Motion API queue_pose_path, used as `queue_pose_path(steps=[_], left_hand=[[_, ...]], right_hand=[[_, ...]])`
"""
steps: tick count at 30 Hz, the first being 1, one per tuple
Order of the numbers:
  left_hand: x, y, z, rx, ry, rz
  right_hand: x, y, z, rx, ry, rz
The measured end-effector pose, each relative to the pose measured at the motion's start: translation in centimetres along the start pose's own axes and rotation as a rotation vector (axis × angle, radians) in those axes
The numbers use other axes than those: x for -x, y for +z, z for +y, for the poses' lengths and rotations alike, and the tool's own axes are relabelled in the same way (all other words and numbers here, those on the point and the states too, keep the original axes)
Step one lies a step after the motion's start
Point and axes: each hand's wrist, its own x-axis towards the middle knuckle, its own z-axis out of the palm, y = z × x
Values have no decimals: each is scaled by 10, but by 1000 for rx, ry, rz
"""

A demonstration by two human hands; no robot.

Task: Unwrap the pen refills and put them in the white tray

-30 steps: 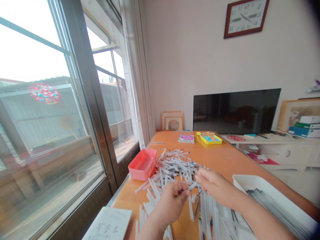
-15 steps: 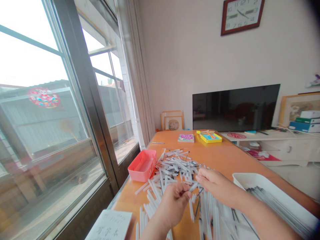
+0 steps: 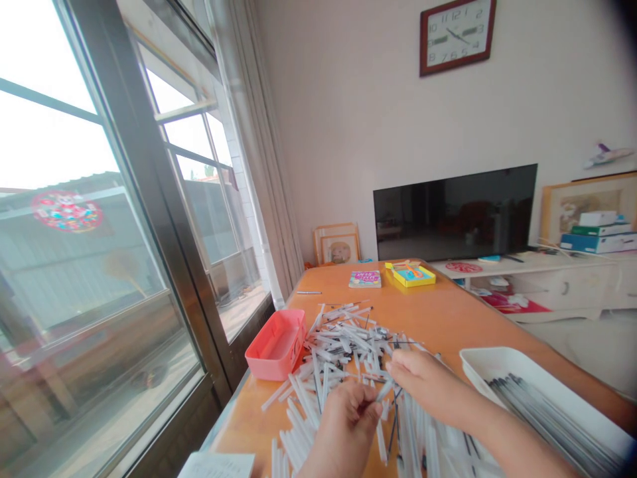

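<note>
A heap of white pen barrels and thin dark refills (image 3: 343, 338) covers the near part of the orange table (image 3: 438, 312). Over its near edge my left hand (image 3: 346, 418) and my right hand (image 3: 423, 382) meet. Between their fingertips they pinch one white pen barrel (image 3: 383, 390). A white tray (image 3: 502, 362) holding several dark-tipped pens lies to the right of my right forearm. A pink box (image 3: 276, 335) stands open at the left edge of the heap.
A small pink booklet (image 3: 365, 279) and a yellow box (image 3: 411, 273) lie at the table's far end, a single pen (image 3: 308, 292) near the left edge. A paper sheet (image 3: 216, 465) lies at the near left. Large windows run along the left; a television stands behind.
The view has swung left and slightly down. Both hands stay together on the same barrel, now lower in the picture.
</note>
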Motion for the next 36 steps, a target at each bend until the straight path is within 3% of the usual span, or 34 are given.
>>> queue_pose_path(steps=[2,7,12,19,25,36], left_hand=[[-1,0,0,10,-22,25],[0,-1,11,36,-65,-69],[3,-2,16,-40,3,32],[3,-5,20,-106,-6,-13],[6,-4,23,-344,121,51],[6,-5,35,-425,104,86]], right_hand=[[-1,0,0,-5,-8,-9],[0,-4,0,-59,-55,-45],[0,-1,-1,18,-40,-8],[-2,8,0,58,-97,16],[-7,19,11,193,-60,69],[0,16,-8,137,-5,106]])
